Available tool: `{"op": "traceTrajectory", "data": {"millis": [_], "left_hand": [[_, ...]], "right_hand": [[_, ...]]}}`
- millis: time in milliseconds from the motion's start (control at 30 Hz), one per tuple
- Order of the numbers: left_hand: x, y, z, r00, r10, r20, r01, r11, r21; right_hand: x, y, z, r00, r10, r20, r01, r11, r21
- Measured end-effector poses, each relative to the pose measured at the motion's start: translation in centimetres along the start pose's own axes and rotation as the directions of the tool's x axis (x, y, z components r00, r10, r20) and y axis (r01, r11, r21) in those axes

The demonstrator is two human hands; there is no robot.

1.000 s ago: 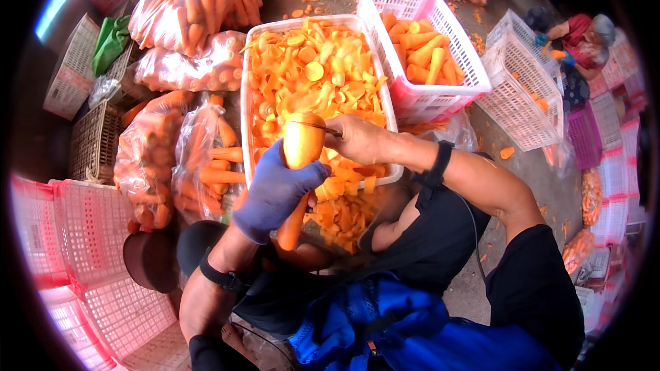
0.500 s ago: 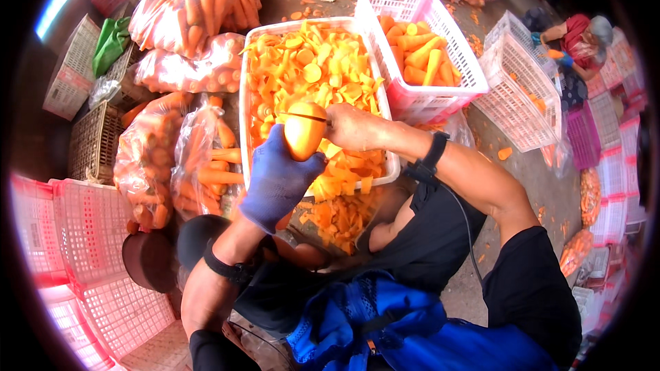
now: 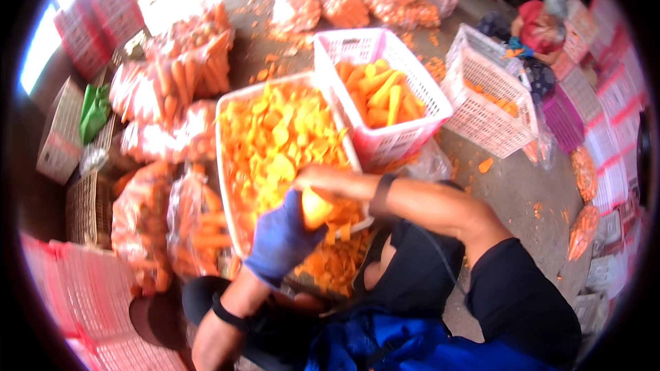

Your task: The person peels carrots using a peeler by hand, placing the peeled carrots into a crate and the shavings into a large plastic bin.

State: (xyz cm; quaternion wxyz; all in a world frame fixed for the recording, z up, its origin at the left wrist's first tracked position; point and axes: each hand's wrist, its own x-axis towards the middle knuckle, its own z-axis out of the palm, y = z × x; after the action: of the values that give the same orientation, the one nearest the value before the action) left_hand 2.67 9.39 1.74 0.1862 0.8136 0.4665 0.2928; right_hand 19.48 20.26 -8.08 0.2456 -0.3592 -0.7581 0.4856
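Observation:
My left hand [image 3: 280, 237], in a blue-purple glove, is closed around a thick orange carrot [image 3: 316, 209], one end of it pointing up. Bare and bent over the carrot's top is my right hand [image 3: 328, 183]; its fingers are curled and smeared by motion. The peeler it grips shows as a thin dark blade in the earlier frame and is hidden now. Both hands are above the near part of a white tub [image 3: 227, 196] heaped with carrot peelings [image 3: 275, 130]. More peelings [image 3: 333, 264] lie below its near edge, by my legs.
A pink-and-white basket [image 3: 395, 145] of peeled carrots [image 3: 378, 93] adjoins the tub's right side. Clear bags of carrots [image 3: 143, 206] crowd the left. A pale crate [image 3: 488, 113] and a co-worker [image 3: 540, 27] are farther right. Pink crates [image 3: 89, 288] stand at near left.
The view has tipped up, so the tub and baskets sit lower and farther left. My right hand has moved over the carrot's top, covering the blade. The left hand keeps its hold.

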Motion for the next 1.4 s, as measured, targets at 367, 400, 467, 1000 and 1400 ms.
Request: {"op": "traceTrajectory", "data": {"millis": [367,400,467,1000,1400], "left_hand": [[0.9,-5.1,-2.7,0.815,-0.571,-0.101,0.053,0.248,-0.967],[1.0,-5.0,-2.8,0.831,-0.543,-0.124,-0.004,0.217,-0.976],[1.1,-5.1,-3.1,0.844,-0.513,-0.158,-0.066,0.194,-0.979],[-2.6,-4.5,-6.5,0.816,-0.420,0.398,0.298,-0.284,-0.911],[-8.1,2.3,-0.3,0.797,-0.300,0.523,0.326,-0.515,-0.793]], "right_hand": [[-0.2,-7.0,-0.7,0.868,0.431,0.246,-0.496,0.774,0.393],[-0.8,-7.1,0.1,0.861,0.417,0.290,-0.508,0.703,0.497],[-1.7,-6.8,2.2,0.843,0.388,0.372,-0.536,0.545,0.645],[-0.3,-6.8,-3.3,0.923,0.384,-0.020,-0.269,0.680,0.682],[-2.2,-11.5,-5.6,0.982,0.071,0.172,-0.131,0.921,0.367]]}}
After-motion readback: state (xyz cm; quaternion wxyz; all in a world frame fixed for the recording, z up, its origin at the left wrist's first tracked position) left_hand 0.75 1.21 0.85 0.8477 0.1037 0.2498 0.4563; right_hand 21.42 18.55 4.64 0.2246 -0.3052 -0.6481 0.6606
